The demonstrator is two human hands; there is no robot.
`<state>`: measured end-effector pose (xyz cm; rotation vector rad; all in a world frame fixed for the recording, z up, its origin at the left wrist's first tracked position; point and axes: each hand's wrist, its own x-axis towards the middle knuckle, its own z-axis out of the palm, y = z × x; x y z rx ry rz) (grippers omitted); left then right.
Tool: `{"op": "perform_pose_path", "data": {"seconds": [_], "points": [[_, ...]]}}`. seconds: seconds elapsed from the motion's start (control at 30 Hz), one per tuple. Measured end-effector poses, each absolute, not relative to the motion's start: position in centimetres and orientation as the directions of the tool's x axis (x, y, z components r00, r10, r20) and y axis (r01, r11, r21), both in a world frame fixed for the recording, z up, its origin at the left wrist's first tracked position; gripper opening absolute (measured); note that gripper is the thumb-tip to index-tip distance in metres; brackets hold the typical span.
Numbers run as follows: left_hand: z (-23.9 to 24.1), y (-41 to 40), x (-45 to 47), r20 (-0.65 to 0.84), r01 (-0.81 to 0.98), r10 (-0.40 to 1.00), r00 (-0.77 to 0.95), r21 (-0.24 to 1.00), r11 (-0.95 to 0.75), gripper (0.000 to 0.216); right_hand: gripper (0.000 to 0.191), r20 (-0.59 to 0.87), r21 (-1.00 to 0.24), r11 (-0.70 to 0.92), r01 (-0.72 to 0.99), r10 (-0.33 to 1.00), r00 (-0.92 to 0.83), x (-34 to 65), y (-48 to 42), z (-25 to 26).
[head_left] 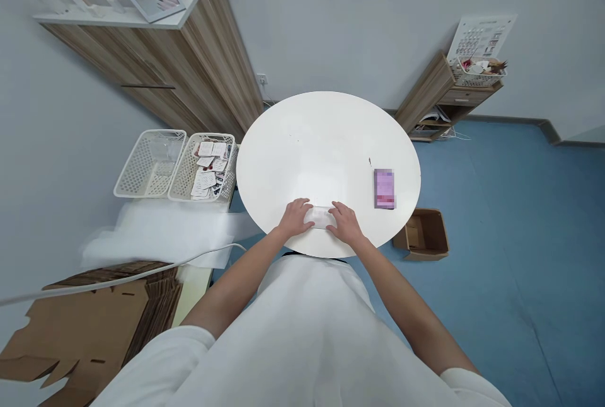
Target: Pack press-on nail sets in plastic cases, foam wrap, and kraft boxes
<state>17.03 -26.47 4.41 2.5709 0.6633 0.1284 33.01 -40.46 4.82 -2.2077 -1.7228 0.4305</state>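
White packet [320, 217]: our left hand [295, 217] and right hand [345, 222] grasp its left and right ends.
Counter [307, 136]: we have a purple pack [384, 188] lying to the right.

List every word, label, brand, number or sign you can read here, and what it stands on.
Nothing is legible.
Cards in the basket: print too small.
White board at upper right: print too small.
Purple item: pixelated, nothing readable.
White bundle between left hand and right hand: no print can be made out.
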Motion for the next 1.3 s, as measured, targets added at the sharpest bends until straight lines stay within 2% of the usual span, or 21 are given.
{"op": "perform_pose_path", "data": {"seconds": [0.1,0.3,0.43,0.57,0.83,1.1,1.2,1.3], "points": [[4.2,-26.8,17.7,-0.104,0.358,0.348,0.932,0.425,-0.832,0.048,0.044,-0.143,-0.382,-0.201,0.902,0.977,0.158,32.7,-39.7,4.3],[3.8,-26.6,17.6,-0.170,0.364,0.322,0.932,0.419,-0.832,0.054,0.050,-0.223,-0.406,-0.226,0.886,0.964,0.143,33.1,-40.0,3.0],[4.2,-26.4,17.7,-0.177,0.361,0.315,0.933,0.426,-0.830,0.049,0.050,-0.238,-0.417,-0.233,0.878,0.961,0.142,33.2,-40.0,3.0],[4.9,-26.5,17.8,-0.175,0.362,0.316,0.932,0.460,-0.811,0.047,0.045,-0.245,-0.438,-0.246,0.865,0.958,0.149,33.2,-39.9,3.5],[6.1,-28.2,16.1,-0.242,0.353,0.258,0.935,0.609,-0.710,0.044,0.046,-0.339,-0.570,-0.261,0.779,0.938,0.065,32.3,-42.5,5.5],[6.4,-28.1,15.6,-0.172,0.362,0.327,0.929,0.601,-0.713,0.037,0.037,-0.277,-0.583,-0.236,0.778,0.957,0.082,33.1,-42.3,5.9],[6.9,-27.5,15.9,-0.180,0.371,0.334,0.925,0.610,-0.700,0.046,0.034,-0.285,-0.571,-0.254,0.781,0.953,0.102,33.7,-41.7,6.0],[7.2,-26.9,16.2,-0.215,0.413,0.367,0.905,0.645,-0.643,0.041,0.034,-0.290,-0.577,-0.273,0.769,0.950,0.120,34.0,-41.1,6.3]]}}
